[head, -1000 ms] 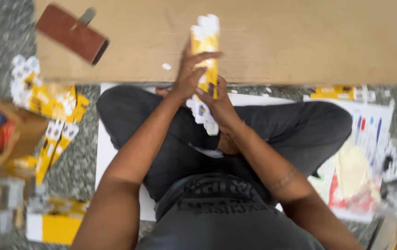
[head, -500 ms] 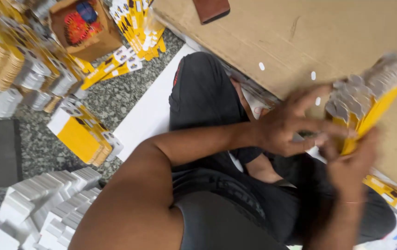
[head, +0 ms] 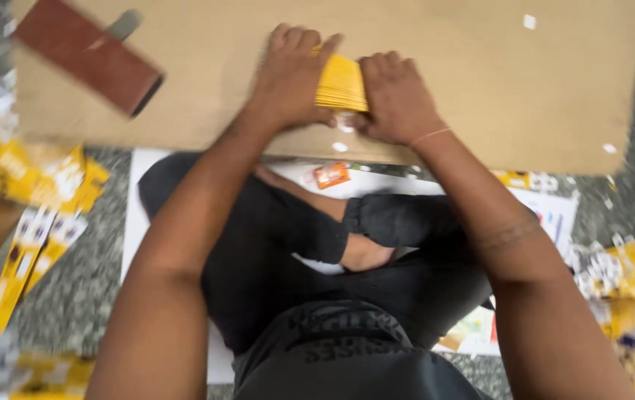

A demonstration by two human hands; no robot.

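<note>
Both hands, left hand [head: 291,78] and right hand [head: 399,96], pinch the yellow card stack [head: 341,81] on the board [head: 480,89]; uneven squeezing could fan cards toward twelve o'clock.

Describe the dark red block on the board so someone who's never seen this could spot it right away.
Start at the big tan cardboard board lying on the floor in front of the seated person. Go to its far left corner: the dark red rectangular block lies there at a slant. It is the only dark, solid thing on the board, well apart from the yellow card stack between the hands.
</note>
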